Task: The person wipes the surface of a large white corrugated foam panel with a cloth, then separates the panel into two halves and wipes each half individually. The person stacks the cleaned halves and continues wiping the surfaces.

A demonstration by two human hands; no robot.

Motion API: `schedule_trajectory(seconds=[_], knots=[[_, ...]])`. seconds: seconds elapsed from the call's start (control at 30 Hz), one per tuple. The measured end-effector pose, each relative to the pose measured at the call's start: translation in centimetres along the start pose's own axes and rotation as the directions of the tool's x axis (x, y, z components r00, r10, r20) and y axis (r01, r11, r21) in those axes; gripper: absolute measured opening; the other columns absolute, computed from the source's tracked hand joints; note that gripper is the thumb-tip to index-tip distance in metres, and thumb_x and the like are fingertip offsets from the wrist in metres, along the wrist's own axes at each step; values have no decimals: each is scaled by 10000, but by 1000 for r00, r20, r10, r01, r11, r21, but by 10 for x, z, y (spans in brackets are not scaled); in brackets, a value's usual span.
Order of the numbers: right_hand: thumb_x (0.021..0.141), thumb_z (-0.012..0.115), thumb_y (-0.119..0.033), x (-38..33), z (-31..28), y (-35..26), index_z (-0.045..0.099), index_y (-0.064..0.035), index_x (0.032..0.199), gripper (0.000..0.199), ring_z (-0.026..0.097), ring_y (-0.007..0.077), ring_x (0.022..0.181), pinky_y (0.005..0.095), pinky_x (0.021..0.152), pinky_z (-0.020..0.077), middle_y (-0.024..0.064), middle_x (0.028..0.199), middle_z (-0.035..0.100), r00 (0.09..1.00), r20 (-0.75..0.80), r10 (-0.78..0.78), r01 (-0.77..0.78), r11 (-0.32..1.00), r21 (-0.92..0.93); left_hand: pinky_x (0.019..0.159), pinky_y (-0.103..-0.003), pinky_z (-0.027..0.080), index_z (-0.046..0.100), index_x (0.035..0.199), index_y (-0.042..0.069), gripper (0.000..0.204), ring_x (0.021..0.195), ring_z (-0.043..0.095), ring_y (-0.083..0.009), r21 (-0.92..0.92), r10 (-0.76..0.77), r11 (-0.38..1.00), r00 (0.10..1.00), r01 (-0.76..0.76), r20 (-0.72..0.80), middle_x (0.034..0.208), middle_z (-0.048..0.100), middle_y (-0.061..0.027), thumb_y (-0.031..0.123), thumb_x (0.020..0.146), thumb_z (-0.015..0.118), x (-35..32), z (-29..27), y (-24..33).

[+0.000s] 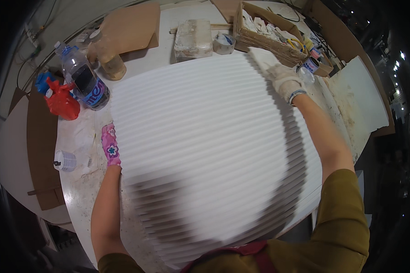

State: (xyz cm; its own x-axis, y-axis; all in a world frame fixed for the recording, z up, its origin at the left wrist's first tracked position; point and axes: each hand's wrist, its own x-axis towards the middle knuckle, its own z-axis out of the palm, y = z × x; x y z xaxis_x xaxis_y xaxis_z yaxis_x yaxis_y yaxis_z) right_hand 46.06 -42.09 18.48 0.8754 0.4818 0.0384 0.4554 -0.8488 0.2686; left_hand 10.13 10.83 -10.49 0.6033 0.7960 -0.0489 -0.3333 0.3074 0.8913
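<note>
A large white ribbed panel lies across the table in front of me, its surface a row of parallel ridges. My left hand, in a pink flowered glove, is against the panel's left edge; its fingers are hidden there. At the far right corner, my right hand wears a whitish work glove and is closed on a flat white pad. That pad rests on or just over the ridges; whether it is cloth or sanding material is unclear. Shadows of my body and arm fall on the panel.
Left of the panel stand a dark-drink bottle, a bottle of yellowish liquid, a red plastic bag and a small clear cup. Beyond it are a wrapped block, a tape roll and a cardboard box of gloves and tools.
</note>
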Motion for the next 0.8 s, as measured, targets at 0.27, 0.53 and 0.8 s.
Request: schedule_trajectory(seconds=[0.27,0.53,0.8], knots=[[901,630,-97,22,-3,-97,769,-41,995,177,749,351,951,431,831,613,226,1001,743,946,13,-324,323,946,21,874,-346,533,568,1372,-1,368,959,633,-201,-416,-104,906,993,72,-55,1168,665,-111,170,1084,418,7,-3,-10],[795,693,-15,-22,-51,-212,724,-17,1017,224,742,367,953,444,806,607,248,1035,729,856,-202,-476,517,765,383,878,-344,532,566,1380,5,374,966,633,-203,84,9,996,999,-6,-37,1168,666,-110,179,1082,422,1,16,18],[956,636,-221,10,7,54,692,-21,1131,272,731,371,973,418,827,612,231,1138,712,993,-112,35,-40,998,-43,883,-343,532,563,1388,12,381,972,633,-205,135,10,991,1000,-9,-2,1168,667,-109,189,1080,425,2,8,19]])
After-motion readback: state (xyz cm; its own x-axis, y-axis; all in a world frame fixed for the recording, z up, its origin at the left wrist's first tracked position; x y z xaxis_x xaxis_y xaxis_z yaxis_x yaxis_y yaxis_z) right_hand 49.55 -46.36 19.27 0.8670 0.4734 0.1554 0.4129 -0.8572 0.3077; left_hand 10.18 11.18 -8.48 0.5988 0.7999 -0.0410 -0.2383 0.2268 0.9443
